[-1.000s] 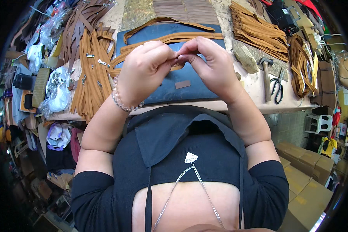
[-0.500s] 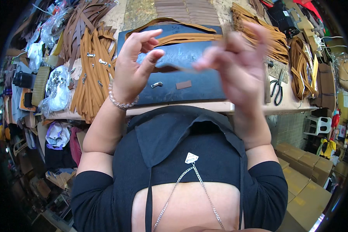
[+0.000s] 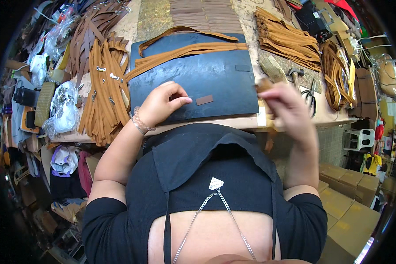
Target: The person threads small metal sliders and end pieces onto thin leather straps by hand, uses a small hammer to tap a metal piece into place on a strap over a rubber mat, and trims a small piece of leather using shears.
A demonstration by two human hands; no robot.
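Observation:
My left hand (image 3: 163, 103) rests low over the blue-black board (image 3: 189, 75), fingers curled and thumb near the index finger. Whatever lies between or under those fingers is hidden. Just right of its thumb, a small brown rectangular piece (image 3: 204, 100) lies flat on the board. Off the board's right edge, my right hand (image 3: 288, 103) is blurred by motion, its fingers closed on a brown strip (image 3: 264, 85). An orange-brown end (image 3: 269, 141) shows below that hand, past the table edge. Tan zipper tapes (image 3: 193, 50) stretch across the board's far part.
Bundled tan zipper tapes (image 3: 103, 88) with metal sliders lie left, more tapes (image 3: 288, 39) at far right. A hammer (image 3: 295, 75), black-handled scissors (image 3: 311, 99) and a worn block (image 3: 273, 68) sit right of the board. Brown strips (image 3: 202, 15) are stacked behind.
My left hand has come down to the board, where a metal zipper slider lay and is now out of sight. My right hand has moved right and lower, away from the left.

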